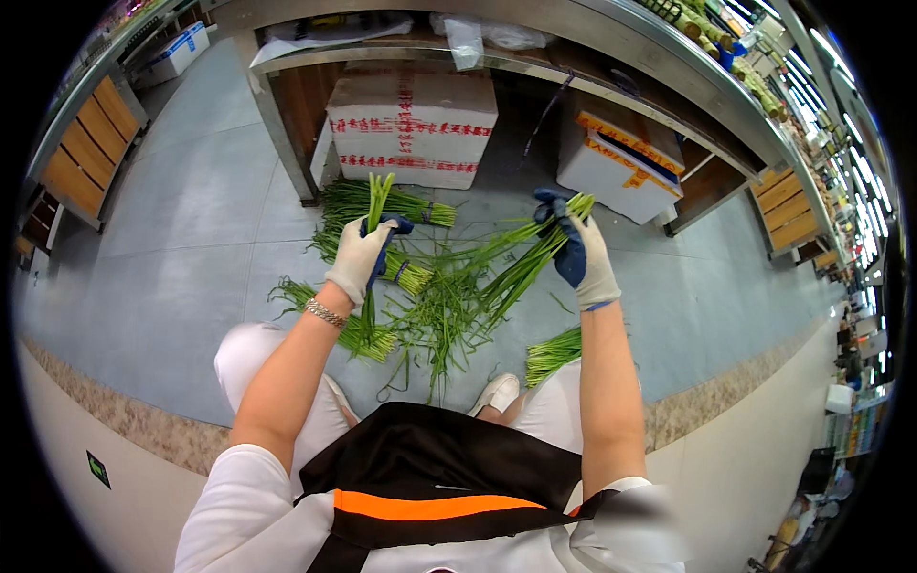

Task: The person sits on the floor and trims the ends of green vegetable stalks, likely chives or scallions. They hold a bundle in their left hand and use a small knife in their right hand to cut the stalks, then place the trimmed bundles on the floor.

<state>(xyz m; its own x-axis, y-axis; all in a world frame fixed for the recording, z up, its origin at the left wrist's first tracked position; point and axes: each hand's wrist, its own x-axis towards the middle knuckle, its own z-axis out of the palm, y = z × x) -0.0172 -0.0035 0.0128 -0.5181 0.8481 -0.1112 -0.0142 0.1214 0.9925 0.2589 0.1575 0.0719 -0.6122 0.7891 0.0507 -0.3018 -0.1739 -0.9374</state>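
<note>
The left hand (366,256), in a white glove with a blue palm, has its fingers closed around a small bundle of green stalks (376,205) held upright above the floor. The right hand (579,250), gloved the same way, has its fingers closed around a second bunch of stalks (521,267), which slants down and to the left from the grip. Both bunches are raised over a loose pile of stalks (441,315) spread on the grey floor (181,258). Tied bundles (382,202) lie behind the pile, another bundle (552,353) lies beside the person's right knee, and a white shoe (497,392) shows just below the pile.

Beyond the stalks stand a taped white box (413,124) and a second white box (621,162), both under a metal counter (611,43). A speckled stone strip (124,411) borders the floor on the near side. Wooden crates (91,143) stand at far left, and more (788,205) at right.
</note>
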